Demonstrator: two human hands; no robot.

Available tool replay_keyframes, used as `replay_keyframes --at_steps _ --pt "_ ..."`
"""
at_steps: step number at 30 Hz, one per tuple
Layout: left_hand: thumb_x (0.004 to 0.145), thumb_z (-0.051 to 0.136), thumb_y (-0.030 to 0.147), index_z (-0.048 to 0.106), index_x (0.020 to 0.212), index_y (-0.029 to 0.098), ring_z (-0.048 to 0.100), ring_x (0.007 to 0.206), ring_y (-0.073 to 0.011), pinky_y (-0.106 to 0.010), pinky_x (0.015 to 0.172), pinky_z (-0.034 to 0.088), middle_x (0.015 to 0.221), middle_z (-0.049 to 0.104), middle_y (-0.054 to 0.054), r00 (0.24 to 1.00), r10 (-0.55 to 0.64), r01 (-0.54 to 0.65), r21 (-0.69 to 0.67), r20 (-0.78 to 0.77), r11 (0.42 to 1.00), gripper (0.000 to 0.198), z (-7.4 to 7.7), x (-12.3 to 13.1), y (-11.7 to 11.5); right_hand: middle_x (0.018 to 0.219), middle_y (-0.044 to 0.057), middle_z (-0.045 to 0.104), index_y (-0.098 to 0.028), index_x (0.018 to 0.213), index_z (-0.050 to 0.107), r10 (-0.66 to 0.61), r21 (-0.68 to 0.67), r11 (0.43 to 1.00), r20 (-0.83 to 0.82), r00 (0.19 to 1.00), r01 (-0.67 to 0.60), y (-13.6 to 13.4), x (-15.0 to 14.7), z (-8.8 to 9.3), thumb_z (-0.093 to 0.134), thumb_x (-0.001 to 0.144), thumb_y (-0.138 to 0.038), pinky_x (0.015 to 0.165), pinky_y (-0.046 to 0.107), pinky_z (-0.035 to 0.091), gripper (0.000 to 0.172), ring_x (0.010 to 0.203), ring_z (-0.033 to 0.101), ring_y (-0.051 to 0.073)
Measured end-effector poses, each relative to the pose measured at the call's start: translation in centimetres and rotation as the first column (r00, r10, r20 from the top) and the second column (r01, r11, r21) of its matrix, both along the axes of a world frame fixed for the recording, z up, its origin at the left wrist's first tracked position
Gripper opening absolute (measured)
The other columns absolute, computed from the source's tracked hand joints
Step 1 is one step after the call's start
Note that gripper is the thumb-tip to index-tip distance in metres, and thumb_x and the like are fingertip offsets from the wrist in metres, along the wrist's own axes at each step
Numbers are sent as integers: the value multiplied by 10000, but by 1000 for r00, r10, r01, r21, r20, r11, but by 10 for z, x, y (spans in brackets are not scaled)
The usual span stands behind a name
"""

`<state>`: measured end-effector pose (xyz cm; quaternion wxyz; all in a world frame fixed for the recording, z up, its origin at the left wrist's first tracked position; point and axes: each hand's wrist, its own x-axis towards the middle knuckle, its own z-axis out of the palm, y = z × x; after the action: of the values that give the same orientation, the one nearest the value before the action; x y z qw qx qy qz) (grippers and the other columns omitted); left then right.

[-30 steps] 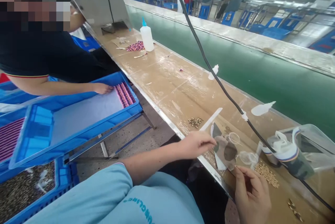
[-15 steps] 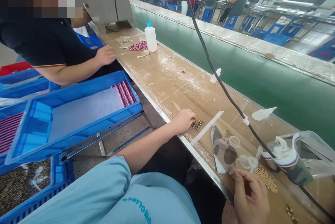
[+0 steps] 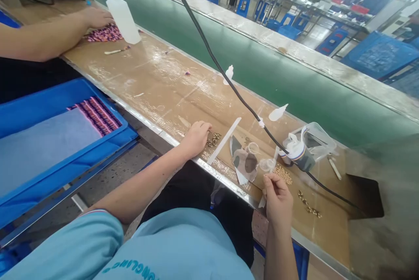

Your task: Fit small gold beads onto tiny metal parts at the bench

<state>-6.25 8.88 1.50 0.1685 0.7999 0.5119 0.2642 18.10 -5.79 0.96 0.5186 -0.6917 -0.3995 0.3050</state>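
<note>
My left hand [image 3: 195, 139] rests on the bench's near side, fingers bent and pressed together at the edge of a small pile of dark brassy ring-like pieces [image 3: 215, 139]. What its fingertips hold, if anything, is hidden. Over the front edge, my right hand [image 3: 279, 195] pinches thumb and forefinger together; the thing between them is too small to make out. Just beyond that hand lie many little gold-coloured pieces [image 3: 283, 175]. A row of brassy pieces [image 3: 309, 205] is to its right. Between my hands lies a clear, crumpled plastic piece [image 3: 245, 163] with dark patches.
A black cable [image 3: 209, 48] hangs across the view. White bottles [image 3: 278, 113] stand or lie along the bench [image 3: 153, 83]. A clear tub [image 3: 322, 140] is at right. At left are a blue crate [image 3: 98, 140] with pink-purple pieces and a co-worker's arm [image 3: 49, 35].
The view has swung to the right. The co-worker's hand has moved from the bench edge onto the pink-purple pile. My hands keep nearly the same places on the bench.
</note>
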Motion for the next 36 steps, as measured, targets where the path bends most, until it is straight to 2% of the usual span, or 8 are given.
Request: replay_keyframes --at_steps 3,6,10,13,17,22,26,36 --pt "860 388 145 572 893 165 554 925 -210 -370 861 453 901 597 -80 978 -17 14 18 208 1000 189 7 8 -9 531 -74 421 -168 815 609 3 -86 996 -209 978 -22 2 2 5 684 683 -539 422 198 268 400 437 322 57" --pt "854 421 167 579 886 169 569 881 -178 -331 830 467 885 605 -62 879 -89 140 -76 468 987 162 13 32 -30 506 -85 385 -163 808 613 28 -79 996 -212 977 -45 5 5 9 688 666 -550 411 195 237 419 428 285 52" --pt "830 455 166 563 868 157 553 681 -116 -253 659 480 793 571 -23 653 -72 465 -323 754 824 115 8 70 -62 655 -7 558 -170 790 638 68 -10 998 164 984 -67 8 14 16 615 744 -527 521 234 374 360 563 466 109" --pt "819 499 187 556 860 149 523 608 -87 -216 589 455 736 531 6 562 1 594 -405 827 696 80 -2 87 -75 779 41 610 -184 780 658 82 40 991 572 817 -127 11 25 26 544 818 -486 608 260 418 325 651 529 135" --pt "796 545 202 556 853 145 525 626 -90 -211 585 449 709 522 16 521 80 619 -441 850 651 81 -9 89 -77 826 51 613 -195 823 670 106 -7 979 871 480 -204 19 40 41 403 918 -463 554 235 381 390 630 540 122" --pt "781 559 199 552 838 141 529 598 -86 -223 592 451 701 537 20 519 127 633 -480 845 608 81 -10 87 -73 833 38 628 -189 830 665 152 -100 953 974 166 -286 32 49 54 337 965 -399 513 225 324 413 608 545 105" --pt "781 538 164 554 832 135 525 615 -83 -213 588 445 722 531 16 517 120 638 -475 848 606 61 -9 89 -73 821 23 640 -189 808 658 190 -163 923 981 45 -348 39 51 60 344 970 -335 534 227 315 382 587 525 100" --pt "790 519 129 565 833 133 533 661 -92 -201 595 452 740 531 2 549 55 621 -451 834 641 64 -10 89 -75 804 30 656 -186 781 659 219 -239 899 971 -96 -366 46 53 60 351 964 -312 603 246 327 380 581 498 117"
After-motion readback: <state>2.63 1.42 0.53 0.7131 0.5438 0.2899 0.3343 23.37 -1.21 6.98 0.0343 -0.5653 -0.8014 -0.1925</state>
